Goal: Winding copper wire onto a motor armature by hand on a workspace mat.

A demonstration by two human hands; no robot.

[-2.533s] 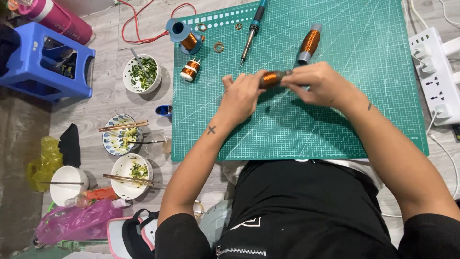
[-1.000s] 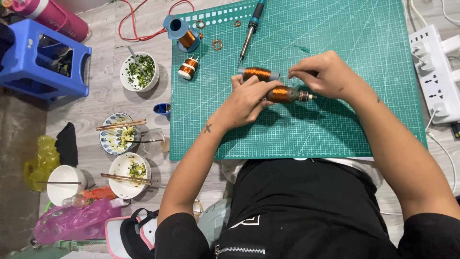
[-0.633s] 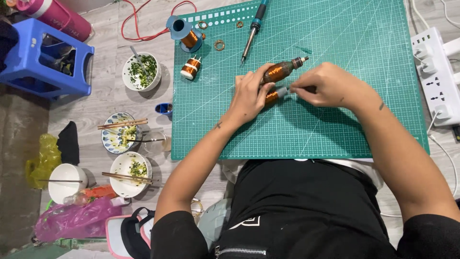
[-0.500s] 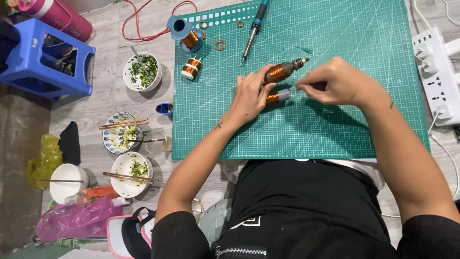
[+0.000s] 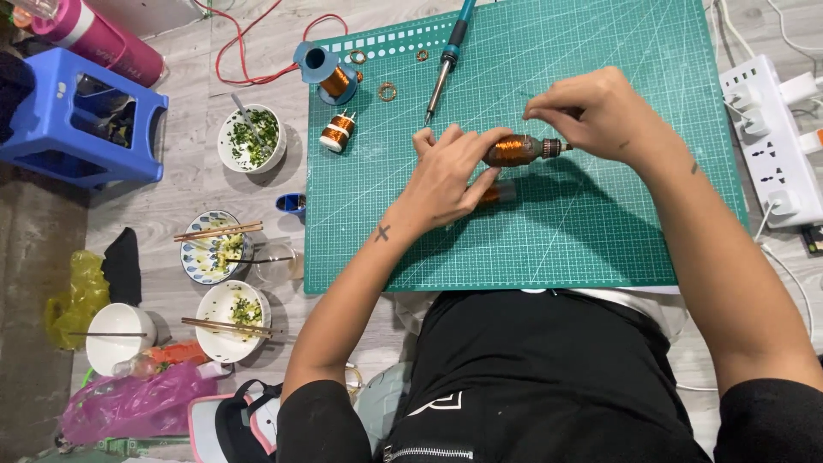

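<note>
Left hand (image 5: 450, 176): fingers curled around a copper-wound rotor (image 5: 514, 150), held just above the green mat (image 5: 600, 231). Right hand (image 5: 591, 116): fingertips pinched together at the rotor's shaft end. Second copper coil (image 5: 491, 194): on the mat, partly hidden under the left hand. Soldering iron (image 5: 446, 64): upper mat. Two wire spools (image 5: 337, 133): at the mat's left edge. Power strip (image 5: 771, 137): right of the mat.

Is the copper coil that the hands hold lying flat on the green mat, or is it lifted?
Lifted, it seems. The left hand grips the copper coil and the right hand pinches its end; its shadow falls on the green mat below.
</note>
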